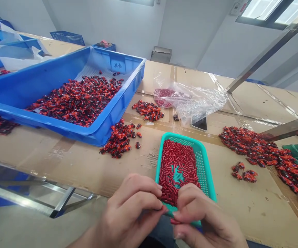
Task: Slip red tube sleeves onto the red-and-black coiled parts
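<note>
My left hand [133,210] and my right hand [200,220] meet at the bottom edge, both with fingers pinched together. A small red piece [175,221] shows between the fingertips of the right hand. What the left fingers pinch is hidden. Both hands hover over the near end of a teal mesh basket [205,165] filled with several small red tubes [177,165]. A pile of red-and-black parts [119,139] lies on the cardboard-covered table to the left of the basket.
A big blue tray [107,124] with red-and-black parts stands at the left. More such parts lie in a heap [267,155] at the right. A clear plastic bag [195,98] and a phone [199,123] lie behind the basket. Metal bars [267,51] cross the right.
</note>
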Tool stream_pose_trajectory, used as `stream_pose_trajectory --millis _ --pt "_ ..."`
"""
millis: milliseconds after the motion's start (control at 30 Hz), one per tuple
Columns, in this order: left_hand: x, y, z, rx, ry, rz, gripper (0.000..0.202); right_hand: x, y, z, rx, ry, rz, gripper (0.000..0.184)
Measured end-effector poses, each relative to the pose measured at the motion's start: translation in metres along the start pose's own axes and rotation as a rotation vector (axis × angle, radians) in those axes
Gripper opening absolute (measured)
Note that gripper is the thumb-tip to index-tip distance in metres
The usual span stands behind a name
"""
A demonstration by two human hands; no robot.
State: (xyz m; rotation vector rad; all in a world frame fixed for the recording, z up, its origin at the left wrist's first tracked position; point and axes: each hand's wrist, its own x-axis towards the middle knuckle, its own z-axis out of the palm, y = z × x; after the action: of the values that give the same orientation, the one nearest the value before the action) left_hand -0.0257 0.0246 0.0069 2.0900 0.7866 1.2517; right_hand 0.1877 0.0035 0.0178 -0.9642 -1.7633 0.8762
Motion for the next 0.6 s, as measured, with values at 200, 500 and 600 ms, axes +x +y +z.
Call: stream_pose_trajectory --millis 200,500,600 --pt "-0.002 0.004 0.004 0.037 0.086 -0.002 0.017 0.003 -0.007 0.007 -0.031 0.046 -0.047 0.024" --pt "-0.002 0.014 0.001 0.250 0.031 0.021 0.023 0.001 -0.007 0.009 -0.141 0.001 -0.127 0.018" --pt "-0.006 0.013 0.002 0.345 0.034 0.128 0.033 0.000 -0.005 0.010 -0.190 -0.014 -0.124 0.022"
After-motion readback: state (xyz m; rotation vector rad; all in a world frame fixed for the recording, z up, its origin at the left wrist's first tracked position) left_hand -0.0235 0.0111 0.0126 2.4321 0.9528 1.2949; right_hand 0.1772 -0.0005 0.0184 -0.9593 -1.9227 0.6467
